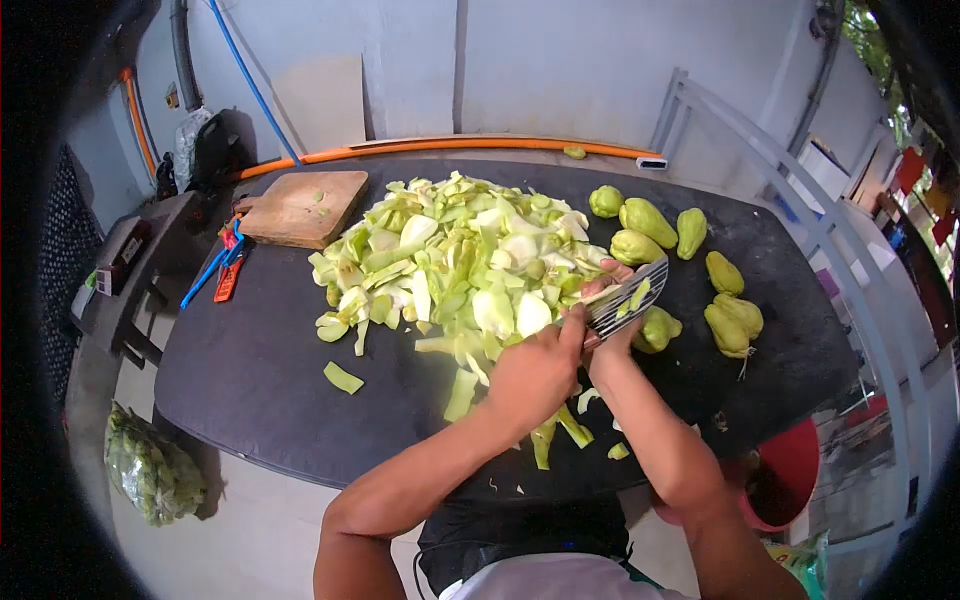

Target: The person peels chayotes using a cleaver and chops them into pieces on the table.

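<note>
A slotted metal blade tool [628,300] is held over the right part of the dark table, with bits of green on its slots. My left hand [543,365] is closed round its near end. My right hand [612,335] is beneath and behind the blade, its fingers closed round something mostly hidden by the blade. A big heap of pale green peeled slices [455,250] lies just left of both hands. Whole green chayotes [648,222] lie beyond and right of my hands, one [657,329] close beside my right hand.
A wooden board [305,208] sits at the back left, with red and blue tools [229,262] beside it. An orange pipe [480,143] runs behind the table [270,380]. On the floor are a bag of greens [152,466] and a red bucket [800,475]. Metal rails stand right.
</note>
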`<state>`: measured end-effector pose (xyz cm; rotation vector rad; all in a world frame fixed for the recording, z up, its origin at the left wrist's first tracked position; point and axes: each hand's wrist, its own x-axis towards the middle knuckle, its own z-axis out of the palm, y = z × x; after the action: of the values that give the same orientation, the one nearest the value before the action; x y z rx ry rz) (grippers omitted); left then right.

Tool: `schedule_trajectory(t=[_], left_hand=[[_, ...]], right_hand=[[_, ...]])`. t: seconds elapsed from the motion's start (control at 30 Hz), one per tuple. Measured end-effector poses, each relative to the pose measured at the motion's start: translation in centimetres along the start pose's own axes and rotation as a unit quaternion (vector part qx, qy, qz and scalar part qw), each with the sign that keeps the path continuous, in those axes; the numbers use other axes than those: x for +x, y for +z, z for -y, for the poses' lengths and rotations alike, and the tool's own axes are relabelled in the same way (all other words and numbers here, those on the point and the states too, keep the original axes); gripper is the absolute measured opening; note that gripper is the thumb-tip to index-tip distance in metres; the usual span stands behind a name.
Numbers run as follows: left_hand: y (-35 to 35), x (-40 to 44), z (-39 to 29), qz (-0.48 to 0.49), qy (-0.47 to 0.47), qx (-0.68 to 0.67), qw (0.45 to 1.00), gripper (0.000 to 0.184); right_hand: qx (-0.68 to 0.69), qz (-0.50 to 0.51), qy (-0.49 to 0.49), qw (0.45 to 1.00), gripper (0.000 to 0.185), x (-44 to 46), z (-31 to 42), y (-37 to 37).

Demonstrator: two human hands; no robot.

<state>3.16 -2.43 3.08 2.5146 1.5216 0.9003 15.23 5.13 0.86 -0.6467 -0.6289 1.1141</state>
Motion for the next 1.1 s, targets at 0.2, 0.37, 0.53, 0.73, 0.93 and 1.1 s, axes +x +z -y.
schedule_trajectory(t=[0.2,0.37,0.53,0.73,0.93,1.1], left_hand=[[0.0,0.5,0.5,-0.044,-0.035,-0.092,0.994,0.042],[-0.5,1.0,2.5,-0.110,-0.094,-0.222,0.964,0.025],[-1.5,0.9,3.6,-0.123,-0.132,-0.271,0.946,0.015],[-0.1,0.3,6.0,-0.178,-0.214,-0.315,0.907,0.023],[-0.3,1.3,5.8,-0.113,-0.165,-0.407,0.891,0.032],[-0.1,1.7,5.7,-0.116,-0.178,-0.409,0.887,0.019]], right_hand=[[-0.040,-0.156,0.033,0.986,0.048,-0.3,0.5,2.2],[0.119,-0.084,0.122,0.982,0.046,0.5,0.8,-1.1],[-0.166,0.141,0.217,0.951,0.071,0.5,8.0,-3.3],[-0.247,0.195,0.069,0.947,0.062,-3.5,24.9,-11.0],[-0.339,-0.248,-0.026,0.907,0.052,-12.8,32.4,-35.8],[-0.295,-0.498,0.002,0.815,0.052,-15.7,27.3,-51.8]])
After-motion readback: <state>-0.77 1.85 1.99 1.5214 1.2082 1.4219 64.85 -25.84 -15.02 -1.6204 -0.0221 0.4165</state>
